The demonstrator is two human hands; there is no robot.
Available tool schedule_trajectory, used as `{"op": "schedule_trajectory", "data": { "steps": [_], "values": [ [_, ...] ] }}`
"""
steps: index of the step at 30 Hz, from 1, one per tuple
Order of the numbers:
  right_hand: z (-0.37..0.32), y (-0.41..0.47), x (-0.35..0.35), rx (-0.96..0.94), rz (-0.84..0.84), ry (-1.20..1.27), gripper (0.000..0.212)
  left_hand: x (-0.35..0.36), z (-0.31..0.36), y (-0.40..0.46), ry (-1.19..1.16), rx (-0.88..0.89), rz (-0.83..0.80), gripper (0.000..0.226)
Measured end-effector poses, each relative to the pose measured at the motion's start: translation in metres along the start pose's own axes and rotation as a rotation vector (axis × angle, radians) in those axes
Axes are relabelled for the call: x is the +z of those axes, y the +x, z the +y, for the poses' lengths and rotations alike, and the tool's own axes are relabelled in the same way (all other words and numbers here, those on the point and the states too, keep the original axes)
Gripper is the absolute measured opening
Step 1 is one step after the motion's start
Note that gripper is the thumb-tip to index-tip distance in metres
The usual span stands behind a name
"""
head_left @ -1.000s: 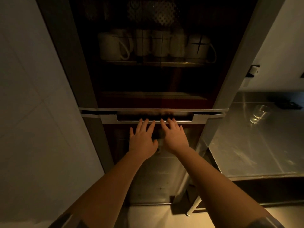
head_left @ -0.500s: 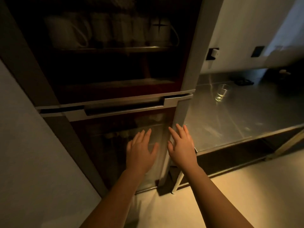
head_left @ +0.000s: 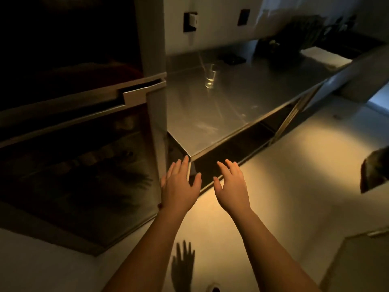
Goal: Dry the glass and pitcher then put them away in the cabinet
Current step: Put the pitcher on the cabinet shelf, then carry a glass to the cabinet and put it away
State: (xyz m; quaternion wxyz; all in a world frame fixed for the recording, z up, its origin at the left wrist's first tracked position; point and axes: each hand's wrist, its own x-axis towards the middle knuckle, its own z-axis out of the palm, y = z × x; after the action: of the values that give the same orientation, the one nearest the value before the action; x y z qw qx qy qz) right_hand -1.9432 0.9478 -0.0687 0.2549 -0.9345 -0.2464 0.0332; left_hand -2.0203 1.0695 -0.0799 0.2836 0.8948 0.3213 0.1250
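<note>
A clear drinking glass (head_left: 210, 75) stands upright on the steel counter (head_left: 242, 98), towards its back. The tall dark cabinet (head_left: 80, 114) with glass doors fills the left of the view, its doors closed. My left hand (head_left: 180, 186) hovers with straight fingers near the counter's front corner, beside the cabinet's right edge. My right hand (head_left: 230, 183) is held out flat next to it, over the floor in front of the counter. Both hands are empty. No pitcher shows in the view.
Dark items (head_left: 271, 48) and a white board (head_left: 324, 56) sit at the counter's far right end. Two wall sockets (head_left: 190, 21) are above the counter. Open shelf space lies under the counter. A pale counter corner (head_left: 357, 262) is at lower right.
The view has swung right from the cabinet to the counter. Both hands have come away from the cabinet's door handle and moved right, staying flat and empty.
</note>
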Motion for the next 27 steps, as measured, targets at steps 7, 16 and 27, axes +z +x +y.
{"op": "schedule_trajectory", "data": {
  "steps": [7, 16, 27],
  "values": [
    [0.04, 0.025, -0.019, 0.064, 0.001, 0.058, 0.048, 0.034, 0.041, 0.016, 0.006, 0.008, -0.019, 0.063],
    [0.104, 0.122, -0.048, -0.032, -0.058, 0.137, 0.049, 0.082, 0.111, 0.079, 0.069, -0.038, 0.089, 0.062],
    [0.174, 0.223, -0.084, -0.082, -0.11, 0.179, 0.049, 0.141, 0.186, 0.153, 0.092, -0.11, 0.161, 0.064]
  ]
}}
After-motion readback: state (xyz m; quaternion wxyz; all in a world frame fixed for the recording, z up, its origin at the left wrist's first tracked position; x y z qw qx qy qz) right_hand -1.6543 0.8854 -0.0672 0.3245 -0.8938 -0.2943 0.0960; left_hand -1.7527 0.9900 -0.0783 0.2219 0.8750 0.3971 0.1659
